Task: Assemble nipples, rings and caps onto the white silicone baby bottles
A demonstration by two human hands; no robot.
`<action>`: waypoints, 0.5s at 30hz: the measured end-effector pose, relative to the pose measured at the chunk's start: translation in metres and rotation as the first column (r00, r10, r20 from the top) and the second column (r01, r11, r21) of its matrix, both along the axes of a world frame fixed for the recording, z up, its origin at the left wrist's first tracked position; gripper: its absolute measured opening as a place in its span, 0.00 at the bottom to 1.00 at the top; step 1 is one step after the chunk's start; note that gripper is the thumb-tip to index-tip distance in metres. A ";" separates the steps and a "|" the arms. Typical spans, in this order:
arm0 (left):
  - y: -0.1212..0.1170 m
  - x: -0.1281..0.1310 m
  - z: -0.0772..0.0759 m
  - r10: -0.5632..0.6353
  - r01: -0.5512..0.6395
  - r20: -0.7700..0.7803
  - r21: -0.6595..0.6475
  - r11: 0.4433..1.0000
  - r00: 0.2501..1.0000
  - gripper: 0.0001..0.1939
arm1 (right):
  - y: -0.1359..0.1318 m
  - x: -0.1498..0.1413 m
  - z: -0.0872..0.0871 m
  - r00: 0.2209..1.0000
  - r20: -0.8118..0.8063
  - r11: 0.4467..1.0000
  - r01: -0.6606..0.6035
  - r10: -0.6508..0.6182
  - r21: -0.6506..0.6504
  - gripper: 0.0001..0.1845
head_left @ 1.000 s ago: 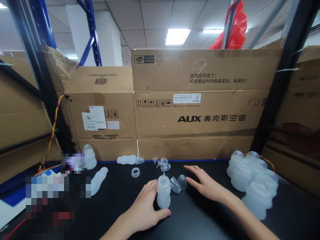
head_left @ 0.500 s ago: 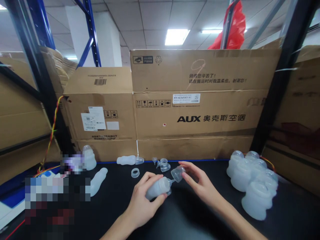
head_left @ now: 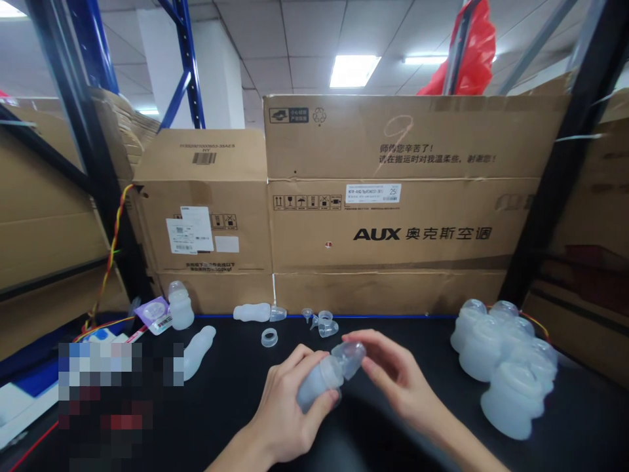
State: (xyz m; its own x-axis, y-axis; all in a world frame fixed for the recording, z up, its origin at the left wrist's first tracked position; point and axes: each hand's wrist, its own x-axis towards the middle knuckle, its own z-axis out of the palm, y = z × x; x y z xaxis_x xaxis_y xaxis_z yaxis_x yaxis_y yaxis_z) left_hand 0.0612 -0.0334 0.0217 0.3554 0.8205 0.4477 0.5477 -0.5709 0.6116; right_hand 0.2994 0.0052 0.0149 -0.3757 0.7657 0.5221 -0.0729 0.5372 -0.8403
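Note:
My left hand [head_left: 282, 410] is wrapped round a frosted white baby bottle [head_left: 312, 388], tilted with its top toward the upper right. A clear dome cap [head_left: 352, 359] sits at the bottle's top end. The thumb and fingers of my right hand [head_left: 393, 373] pinch the far end of this cap. Beyond my hands lie a translucent ring [head_left: 269, 337], a small nipple [head_left: 307, 315] and another clear cap [head_left: 328, 328]. A bottle body [head_left: 251, 313] lies on its side at the back, a clear cap [head_left: 278, 314] at its end.
Several frosted bottles [head_left: 511, 400] stand grouped at the right. To the left, one capped bottle [head_left: 181, 308] stands and another bottle [head_left: 200, 351] lies. Cardboard panels [head_left: 393, 288] wall the back of the black table [head_left: 236, 393]. Wires [head_left: 115, 229] hang at left, near a purple packet [head_left: 156, 314].
The clear cap in my right hand has come onto the bottle's top, covering the nipple that showed between them. The view has shifted slightly.

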 end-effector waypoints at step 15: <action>0.002 -0.003 -0.010 -0.096 0.490 0.594 -0.550 0.676 0.799 0.27 | -0.018 -0.004 -0.005 0.983 0.056 0.984 -0.175 0.177 -0.034 0.14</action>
